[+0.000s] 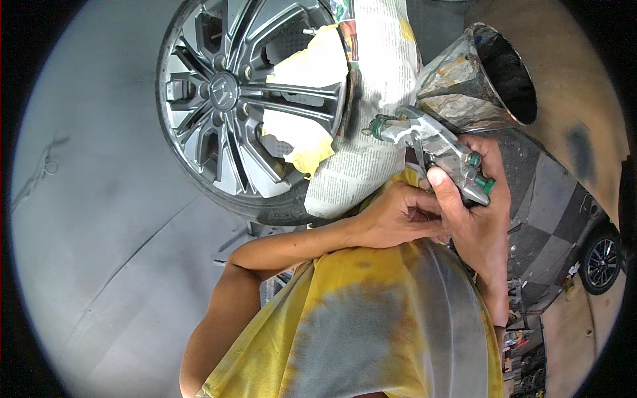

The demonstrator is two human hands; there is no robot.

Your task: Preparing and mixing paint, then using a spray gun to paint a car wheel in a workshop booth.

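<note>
My right hand [481, 205] is wrapped around a silver spray gun [444, 154] with green knobs, its thumb lying along the body. The gun's nozzle end points left, towards the newspaper. Beside the gun sits a paint-stained, cone-shaped metal cup [458, 86], its dark mouth open to the right; whether it joins the gun is unclear. Below the gun, my left hand [405, 215] is closed, fingers curled near the handle; what they grip is hidden. Ahead and left is a grey alloy wheel [224, 91] with a tyre, partly covered by newspaper [378, 119] and yellow-edged masking [306, 136].
Grey floor [99, 265] spreads to the left, with a thin dark line across it. At the far right another wheel [602, 257] stands near dark checkered tiles [547, 212]. Cluttered small items [524, 358] lie at the lower right.
</note>
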